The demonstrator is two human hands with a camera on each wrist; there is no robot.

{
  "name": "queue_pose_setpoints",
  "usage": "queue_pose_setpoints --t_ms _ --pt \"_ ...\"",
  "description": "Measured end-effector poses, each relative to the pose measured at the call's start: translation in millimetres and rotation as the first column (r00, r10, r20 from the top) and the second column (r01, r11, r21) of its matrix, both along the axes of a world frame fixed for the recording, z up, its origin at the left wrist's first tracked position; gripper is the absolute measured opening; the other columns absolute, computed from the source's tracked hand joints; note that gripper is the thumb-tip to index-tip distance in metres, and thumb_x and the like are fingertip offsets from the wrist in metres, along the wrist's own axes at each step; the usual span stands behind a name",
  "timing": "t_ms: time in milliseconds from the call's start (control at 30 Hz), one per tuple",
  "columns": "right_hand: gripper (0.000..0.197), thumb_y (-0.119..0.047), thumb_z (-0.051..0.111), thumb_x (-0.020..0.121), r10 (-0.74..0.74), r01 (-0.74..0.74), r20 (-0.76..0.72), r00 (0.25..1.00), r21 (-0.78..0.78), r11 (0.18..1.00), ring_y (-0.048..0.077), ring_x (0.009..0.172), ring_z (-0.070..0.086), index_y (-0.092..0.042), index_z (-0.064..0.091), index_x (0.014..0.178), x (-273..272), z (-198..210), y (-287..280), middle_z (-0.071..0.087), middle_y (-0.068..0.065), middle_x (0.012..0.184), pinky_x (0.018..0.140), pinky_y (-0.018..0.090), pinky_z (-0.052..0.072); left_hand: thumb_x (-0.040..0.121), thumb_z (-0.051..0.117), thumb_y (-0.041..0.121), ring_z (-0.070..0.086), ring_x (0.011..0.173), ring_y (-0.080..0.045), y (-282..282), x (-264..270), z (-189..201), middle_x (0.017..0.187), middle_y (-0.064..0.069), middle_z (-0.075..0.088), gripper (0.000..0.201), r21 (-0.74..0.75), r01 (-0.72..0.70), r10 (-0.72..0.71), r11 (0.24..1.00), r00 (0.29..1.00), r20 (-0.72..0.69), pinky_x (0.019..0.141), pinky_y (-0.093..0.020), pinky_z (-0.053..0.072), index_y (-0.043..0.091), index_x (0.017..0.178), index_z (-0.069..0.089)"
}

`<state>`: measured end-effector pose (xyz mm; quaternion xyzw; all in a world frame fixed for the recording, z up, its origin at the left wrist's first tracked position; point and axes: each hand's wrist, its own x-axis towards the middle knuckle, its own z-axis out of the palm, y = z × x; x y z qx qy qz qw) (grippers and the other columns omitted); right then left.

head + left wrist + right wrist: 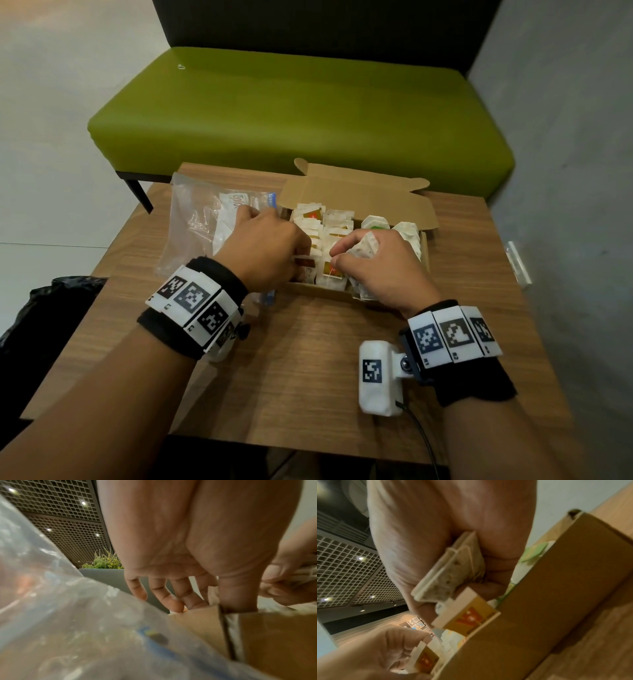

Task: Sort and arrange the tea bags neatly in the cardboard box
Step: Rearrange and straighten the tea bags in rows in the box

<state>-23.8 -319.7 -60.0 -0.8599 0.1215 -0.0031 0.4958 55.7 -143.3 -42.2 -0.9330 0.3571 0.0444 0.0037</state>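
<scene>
right hand [453, 547] gripping tea bags [452, 573]

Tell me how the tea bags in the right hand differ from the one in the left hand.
The right hand grips a small stack of tea bags, plain speckled paper with no label showing; the left hand pinches a single tea bag with a yellow and red label. The stack sits deep in the palm; the single one is held at the fingertips. Both are held over the cardboard box.
</scene>
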Motion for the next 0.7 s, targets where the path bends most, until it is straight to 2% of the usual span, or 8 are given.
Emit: queue_pose_setpoints --t_ms 100,167,267,333,433,533,633,700 --pt "0.003 -0.024 0.076 0.083 -0.001 0.001 0.003 1.0 0.005 1.0 0.009 0.078 0.066 -0.027 0.075 0.082 0 1 0 0.071 -0.01 0.087 0.065 0.023 0.047 0.083 0.07 0.045 0.048 0.099 -0.018 2 1 4 0.087 0.01 0.06 0.018 -0.037 -0.014 0.012 0.999 0.999 -0.046 0.085 -0.039 0.024 0.03 0.091 0.068" --pt "0.003 -0.024 0.076 0.082 -0.007 0.007 0.001 1.0 0.003 1.0 0.012 0.079 0.068 -0.026 0.075 0.082 -1 2 0 0.072 -0.008 0.09 0.064 0.026 0.051 0.082 0.069 0.05 0.042 0.098 -0.017 3 4 8 0.095 0.008 0.059 0.024 -0.034 -0.009 0.006 0.999 0.996 -0.086 0.083 -0.038 0.021 0.031 0.097 0.07" --pt "0.003 -0.023 0.076 0.083 -0.004 0.004 -0.01 1.0 0.006 1.0 0.016 0.08 0.071 -0.026 0.075 0.083 -2 3 0 0.074 -0.007 0.089 0.069 0.034 0.059 0.083 0.066 0.055 0.037 0.106 -0.019 4 4 9 0.108 0.007 0.051 0.028 0.021 0.017 -0.014 1.0 0.994 -0.105 0.09 -0.042 0.024 0.034 0.101 0.071" --pt "0.003 -0.024 0.076 0.083 0.0 0.0 -0.01 1.0 -0.002 1.0 0.013 0.081 0.07 -0.027 0.076 0.083 -2 3 0 0.074 -0.008 0.087 0.071 0.033 0.058 0.084 0.064 0.056 0.036 0.116 -0.021 2 1 6 0.113 0.007 0.048 0.028 0.065 0.023 -0.018 0.998 0.997 -0.076 0.097 -0.046 0.024 0.036 0.103 0.07" --pt "0.004 -0.023 0.076 0.082 -0.008 0.008 -0.008 1.0 0.001 1.0 0.013 0.079 0.07 -0.027 0.076 0.082 -2 3 0 0.075 -0.007 0.082 0.069 0.033 0.058 0.085 0.064 0.052 0.036 0.12 -0.024 -4 -3 2 0.12 0.004 0.05 0.028 0.056 -0.007 0.008 0.998 1.0 -0.029 0.101 -0.048 0.025 0.035 0.107 0.069" --pt "0.003 -0.024 0.077 0.082 -0.02 0.02 -0.005 1.0 0.016 1.0 0.013 0.081 0.071 -0.027 0.076 0.081 -2 1 -1 0.075 -0.006 0.085 0.073 0.036 0.06 0.086 0.062 0.048 0.038 0.119 -0.026 -5 -2 1 0.123 0.001 0.05 0.028 0.015 -0.036 0.036 0.999 0.999 0.005 0.1 -0.047 0.028 0.034 0.11 0.066" --pt "0.003 -0.027 0.078 0.082 -0.031 0.031 0.001 1.0 0.022 0.999 0.013 0.083 0.071 -0.026 0.076 0.081 -1 1 -1 0.075 -0.005 0.085 0.075 0.038 0.06 0.078 0.069 0.057 0.038 0.119 -0.024 -4 2 3 0.123 0.002 0.045 0.045 -0.025 -0.057 0.056 0.998 0.996 -0.069 0.099 -0.047 0.032 0.037 0.117 0.06" --pt "0.005 -0.03 0.079 0.082 -0.042 0.042 0.006 0.999 0.024 0.999 0.014 0.087 0.07 -0.026 0.076 0.082 0 0 -2 0.075 -0.005 0.087 0.077 0.037 0.058 0.079 0.067 0.06 0.039 0.117 -0.022 -3 3 4 0.121 0.003 0.044 0.042 -0.079 -0.068 0.06 0.995 0.993 -0.102 0.098 -0.046 0.033 0.039 0.115 0.062"
